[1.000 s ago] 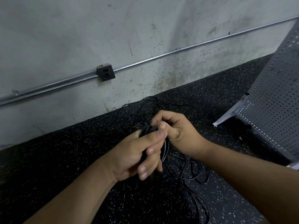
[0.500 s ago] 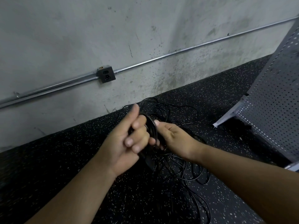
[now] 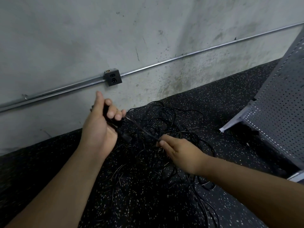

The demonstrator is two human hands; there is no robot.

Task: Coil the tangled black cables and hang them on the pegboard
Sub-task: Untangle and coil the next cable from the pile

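The left hand (image 3: 98,129) grips one black cable (image 3: 141,129) near its plug, and the right hand (image 3: 179,153) pinches it further along. The tangled cables (image 3: 172,122) lie on the floor under both hands, so coiling seems barely begun and the hanging is not yet done.

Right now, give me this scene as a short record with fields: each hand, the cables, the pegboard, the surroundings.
left hand: raised, fingers curled round a black cable, plug end poking out below the palm
right hand: pinches the same cable lower down; a straight stretch runs between the hands
tangled cables: loose heap on the speckled floor, under and beyond the hands
pegboard: at the right, no cable on its visible part
wall: outlet box on a metal conduit
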